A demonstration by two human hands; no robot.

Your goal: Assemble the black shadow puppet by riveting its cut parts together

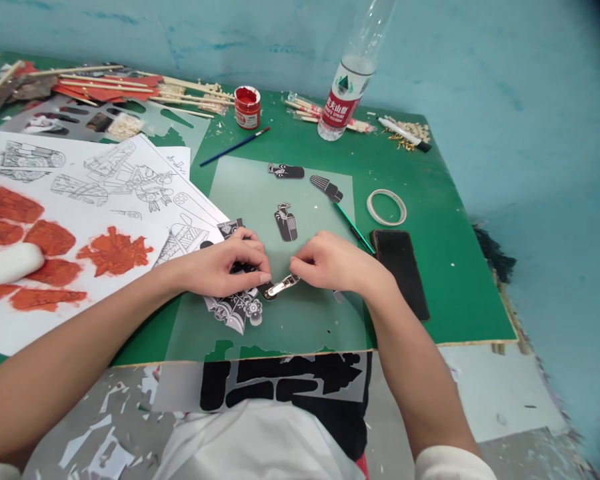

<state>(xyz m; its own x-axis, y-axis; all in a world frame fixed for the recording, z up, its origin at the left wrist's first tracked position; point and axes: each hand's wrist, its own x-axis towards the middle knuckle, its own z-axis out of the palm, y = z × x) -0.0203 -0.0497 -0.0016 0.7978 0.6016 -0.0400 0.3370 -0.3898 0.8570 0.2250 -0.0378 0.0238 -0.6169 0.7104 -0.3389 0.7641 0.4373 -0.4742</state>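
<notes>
My left hand pinches a black-and-white paper cut-out figure, whose patterned lower part spreads below my fingers. Part of that figure is hidden under the hand. In the fingers of my right hand is a silver nail clipper, its head against a dark rounded end of the cut-out near my left thumb. Both hands are above a translucent plastic sheet. Farther up the sheet lie small black cut-out pieces, one footlike piece just beyond my hands, a striped piece and a dark piece.
Line drawings and red-painted shapes lie on the left under a white mouse. A red paint jar, brush and water bottle are behind. To the right are a phone, tape roll and green pen.
</notes>
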